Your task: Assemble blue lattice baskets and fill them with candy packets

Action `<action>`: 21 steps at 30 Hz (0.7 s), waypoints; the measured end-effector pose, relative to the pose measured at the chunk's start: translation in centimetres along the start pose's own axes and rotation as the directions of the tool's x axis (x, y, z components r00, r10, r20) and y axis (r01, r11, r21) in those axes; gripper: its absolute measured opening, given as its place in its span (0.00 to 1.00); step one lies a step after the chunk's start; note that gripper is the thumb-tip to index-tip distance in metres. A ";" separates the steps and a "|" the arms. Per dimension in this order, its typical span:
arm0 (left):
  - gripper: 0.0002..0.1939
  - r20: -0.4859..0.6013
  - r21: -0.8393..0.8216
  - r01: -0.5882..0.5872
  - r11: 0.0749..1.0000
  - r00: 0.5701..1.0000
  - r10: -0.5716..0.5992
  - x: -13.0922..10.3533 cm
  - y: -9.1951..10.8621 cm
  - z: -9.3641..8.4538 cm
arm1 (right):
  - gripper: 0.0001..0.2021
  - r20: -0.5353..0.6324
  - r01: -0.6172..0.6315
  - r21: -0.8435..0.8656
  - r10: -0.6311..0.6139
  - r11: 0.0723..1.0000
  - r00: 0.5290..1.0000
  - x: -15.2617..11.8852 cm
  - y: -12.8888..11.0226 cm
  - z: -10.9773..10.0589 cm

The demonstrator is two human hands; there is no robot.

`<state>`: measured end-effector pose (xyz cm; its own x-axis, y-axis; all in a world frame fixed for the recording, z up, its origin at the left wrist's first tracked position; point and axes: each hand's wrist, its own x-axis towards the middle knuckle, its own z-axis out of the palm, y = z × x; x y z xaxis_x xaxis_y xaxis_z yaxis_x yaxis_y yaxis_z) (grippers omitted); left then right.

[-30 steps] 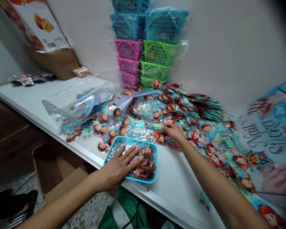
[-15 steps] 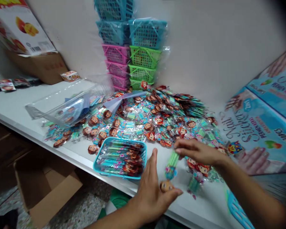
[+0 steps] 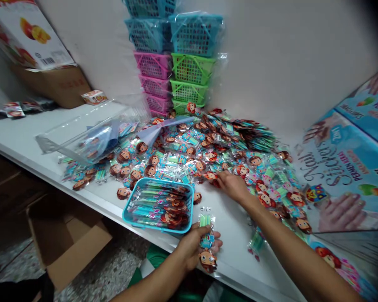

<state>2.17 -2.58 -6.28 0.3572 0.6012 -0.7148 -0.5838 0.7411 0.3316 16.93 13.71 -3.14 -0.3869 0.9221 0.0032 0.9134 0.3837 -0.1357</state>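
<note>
Left hand (image 3: pixel 193 245) clasps a small bunch of cellophane-wrapped toy packets (image 3: pixel 206 243) at the near edge of the white surface (image 3: pixel 227 218).

The packets are slim and glossy, each with green-and-blue strips and a round cartoon head at the lower end; the fingers curl shut around them, just right of the turquoise lattice basket (image 3: pixel 159 204), a rectangular plastic tray filled with the same packets. The right hand (image 3: pixel 231 184) lies loosely spread, fingertips touching the crinkly heap of packets (image 3: pixel 214 147) farther back. Behind the heap, stacked mesh baskets (image 3: pixel 176 58) in blue, pink and green stand film-wrapped against the wall.
</note>
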 end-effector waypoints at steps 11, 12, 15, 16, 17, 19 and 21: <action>0.10 0.167 -0.248 -0.040 0.968 0.982 0.083 1.8 -0.9 1.0 | 0.18 0.012 0.390 0.572 -0.483 0.721 0.876 -12.4 -1.6 -2.1; 0.09 0.138 -0.237 -0.052 0.970 0.987 0.087 1.9 -1.3 0.9 | 0.16 0.016 0.253 0.594 -0.326 0.764 0.945 -11.1 -1.9 -1.7; 0.10 0.089 -0.170 -0.074 0.983 0.992 0.090 1.9 -2.0 0.6 | 0.18 0.066 -0.133 0.653 0.118 0.745 0.991 -5.2 -3.5 0.6; 0.11 0.081 -0.146 -0.078 0.986 0.993 0.090 1.8 -2.2 0.5 | 0.23 0.105 -0.203 0.661 0.179 0.722 0.978 -3.1 -4.3 1.5; 0.12 0.075 -0.130 -0.080 0.988 0.993 0.090 1.8 -2.3 0.4 | 0.26 0.156 -0.259 0.668 0.209 0.698 0.965 -1.2 -5.2 2.2; 0.14 0.059 -0.129 -0.088 0.988 0.994 0.096 1.7 -2.3 0.2 | 0.25 0.229 -0.303 0.691 0.198 0.656 0.953 1.2 -6.4 3.0; 0.16 0.033 -0.138 -0.098 0.986 0.994 0.104 1.7 -2.3 0.1 | 0.17 0.291 -0.313 0.729 0.138 0.609 0.947 1.4 -6.2 2.6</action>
<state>4.17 -3.19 -8.22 0.3182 0.6844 -0.6560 -0.7112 0.6299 0.3121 10.36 12.48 -4.83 -0.2770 0.9113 -0.3045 0.5856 -0.0910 -0.8054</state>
